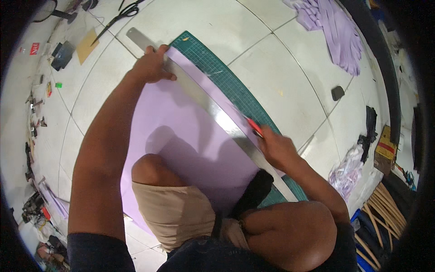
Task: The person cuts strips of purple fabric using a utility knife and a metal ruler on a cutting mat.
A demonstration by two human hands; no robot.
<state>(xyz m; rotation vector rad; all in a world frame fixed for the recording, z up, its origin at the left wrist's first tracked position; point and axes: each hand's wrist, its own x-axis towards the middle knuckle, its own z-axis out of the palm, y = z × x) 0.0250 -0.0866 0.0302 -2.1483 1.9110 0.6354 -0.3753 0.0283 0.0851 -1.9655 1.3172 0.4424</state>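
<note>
A long metal ruler (223, 119) lies diagonally across a lilac sheet (176, 106), which rests partly over a green cutting mat (240, 88) on the floor. Near the ruler's far end, my left hand (152, 65) grips it down against the sheet, thumb and fingers apart across its width. My right hand (278, 147) is closed around a red utility knife (255, 127), whose tip is at the lilac strip along the ruler's right side. The exact blade contact is too small to make out. My black-covered foot (253, 192) is by the ruler's near end.
Black scissors (122, 17) and a tan card (87, 45) lie at the far left. Lilac strips (333, 36) are heaped at the far right. A small dark block (337, 93), a plastic bag (346, 174) and wooden sticks (385, 211) lie to the right.
</note>
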